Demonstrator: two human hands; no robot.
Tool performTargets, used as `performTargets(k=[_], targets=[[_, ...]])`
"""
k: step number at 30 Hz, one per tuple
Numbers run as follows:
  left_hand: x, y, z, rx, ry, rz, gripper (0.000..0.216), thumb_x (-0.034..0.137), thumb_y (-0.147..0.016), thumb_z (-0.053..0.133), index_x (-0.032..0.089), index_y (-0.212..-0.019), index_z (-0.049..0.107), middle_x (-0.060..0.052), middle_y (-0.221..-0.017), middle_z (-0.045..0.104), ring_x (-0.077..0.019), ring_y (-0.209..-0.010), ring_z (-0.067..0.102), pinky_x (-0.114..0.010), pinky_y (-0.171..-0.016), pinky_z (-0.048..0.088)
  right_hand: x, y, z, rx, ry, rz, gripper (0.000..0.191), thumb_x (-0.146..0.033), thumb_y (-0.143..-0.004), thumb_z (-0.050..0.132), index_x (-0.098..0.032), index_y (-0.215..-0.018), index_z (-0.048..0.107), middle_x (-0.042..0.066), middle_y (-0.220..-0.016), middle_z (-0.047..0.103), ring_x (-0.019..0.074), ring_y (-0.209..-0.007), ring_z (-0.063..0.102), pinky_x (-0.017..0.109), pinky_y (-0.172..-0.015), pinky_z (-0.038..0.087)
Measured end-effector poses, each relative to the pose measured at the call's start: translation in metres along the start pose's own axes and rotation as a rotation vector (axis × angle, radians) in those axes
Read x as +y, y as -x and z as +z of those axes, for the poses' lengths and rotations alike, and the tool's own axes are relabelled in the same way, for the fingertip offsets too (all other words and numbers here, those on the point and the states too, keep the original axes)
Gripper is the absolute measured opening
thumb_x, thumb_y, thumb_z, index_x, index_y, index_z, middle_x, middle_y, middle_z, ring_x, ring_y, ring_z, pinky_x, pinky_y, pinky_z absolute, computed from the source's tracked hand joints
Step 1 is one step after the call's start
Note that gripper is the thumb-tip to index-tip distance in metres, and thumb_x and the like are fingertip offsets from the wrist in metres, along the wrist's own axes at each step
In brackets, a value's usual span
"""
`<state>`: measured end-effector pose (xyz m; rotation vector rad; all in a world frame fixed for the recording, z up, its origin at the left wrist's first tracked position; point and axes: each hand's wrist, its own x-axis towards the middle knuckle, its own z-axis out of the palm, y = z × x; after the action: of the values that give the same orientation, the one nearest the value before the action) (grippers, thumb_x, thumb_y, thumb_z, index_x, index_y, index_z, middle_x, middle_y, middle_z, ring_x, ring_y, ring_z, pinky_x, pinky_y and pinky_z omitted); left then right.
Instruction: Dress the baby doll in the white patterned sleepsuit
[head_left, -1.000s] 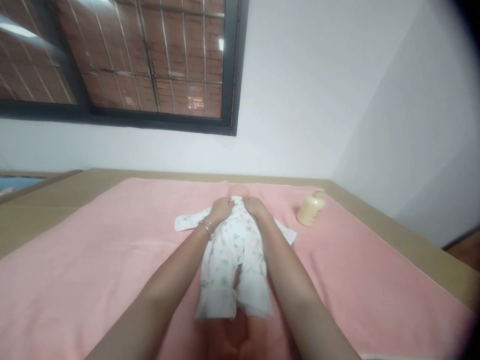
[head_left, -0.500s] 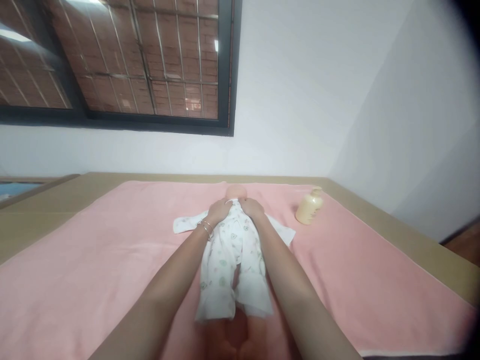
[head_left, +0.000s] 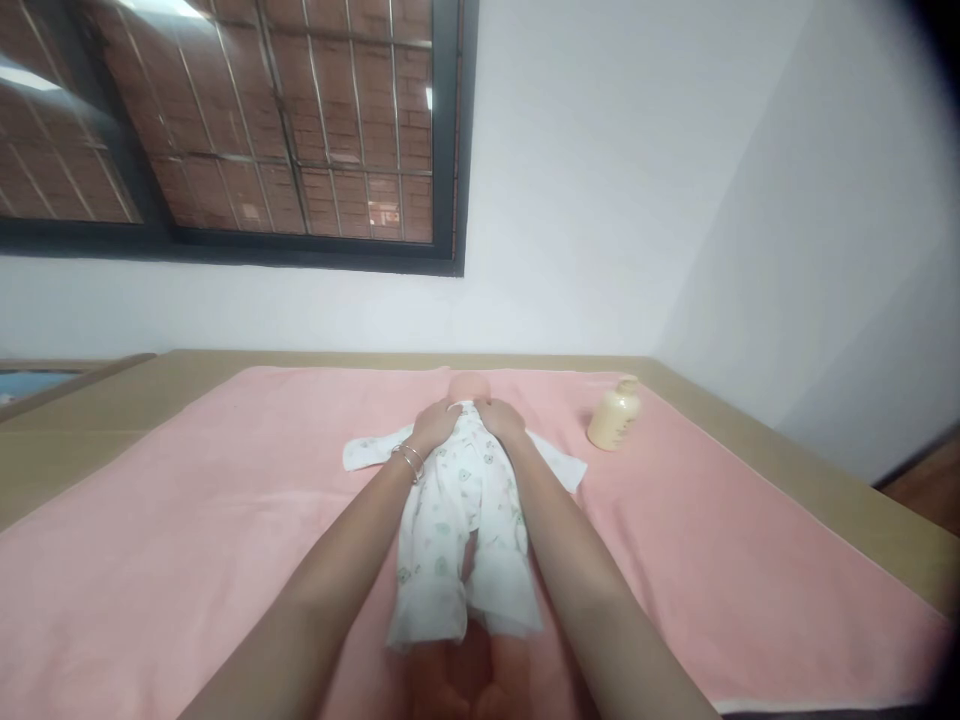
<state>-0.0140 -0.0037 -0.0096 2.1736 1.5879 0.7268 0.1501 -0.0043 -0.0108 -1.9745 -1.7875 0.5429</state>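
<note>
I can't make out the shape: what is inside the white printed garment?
A doll: its head shows beyond the collar, bare legs below the hem. The garment hides its trunk, and whether arms fill the sleeves.

I am looking down at a tan platform, possibly a bed, running up to the wall. A pink towel is covering most of it. A doll in a white printed suit is lying along the towel's middle, head toward the wall. A cream bottle is sitting on the towel, well off to the doll's right.
</note>
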Motion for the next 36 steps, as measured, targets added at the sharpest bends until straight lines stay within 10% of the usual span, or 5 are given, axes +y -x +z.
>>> performTargets(k=[36], targets=[[0.002, 0.003, 0.005, 0.131, -0.123, -0.075, 0.043, 0.045, -0.089, 0.029, 0.018, -0.085, 0.063, -0.011, -0.093, 0.068, -0.0243, -0.087, 0.06, -0.032, -0.076, 0.039, -0.028, 0.018, -0.02, 0.004, 0.058, -0.034, 0.054, -0.047, -0.094, 0.025, -0.013, -0.118, 0.06, 0.016, -0.122, 0.059, 0.0291, -0.113, 0.053, 0.04, -0.095, 0.036]])
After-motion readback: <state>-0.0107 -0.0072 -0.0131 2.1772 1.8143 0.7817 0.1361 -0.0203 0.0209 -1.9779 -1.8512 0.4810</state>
